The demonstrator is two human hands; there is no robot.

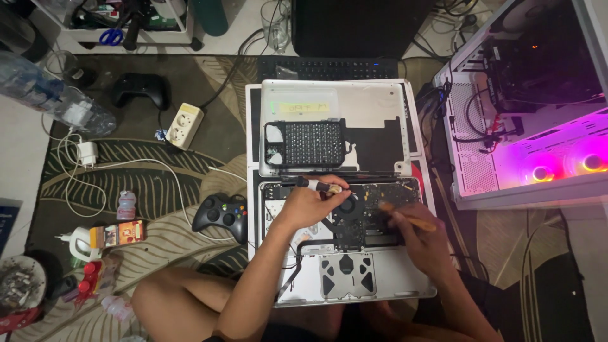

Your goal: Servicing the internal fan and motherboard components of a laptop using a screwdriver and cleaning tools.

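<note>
An opened silver laptop [354,288] lies on the floor in front of me, its bottom cover off and the dark circuit board and fan [350,209] exposed. My left hand [310,201] grips a small dark tool with a pale tip [322,186] over the board's upper left. My right hand [415,231] holds a thin wooden-handled brush [408,218] against the board's right side. The removed cover [373,104] rests just beyond, with a black perforated part [310,143] on it.
A black game controller [220,215] lies left of the laptop, another [140,90] farther back. A white power strip [183,125], charger cables, plastic bottles and small packets sit at left. An open white computer case [525,126] with pink-lit fans stands at right. A black keyboard [329,68] lies behind.
</note>
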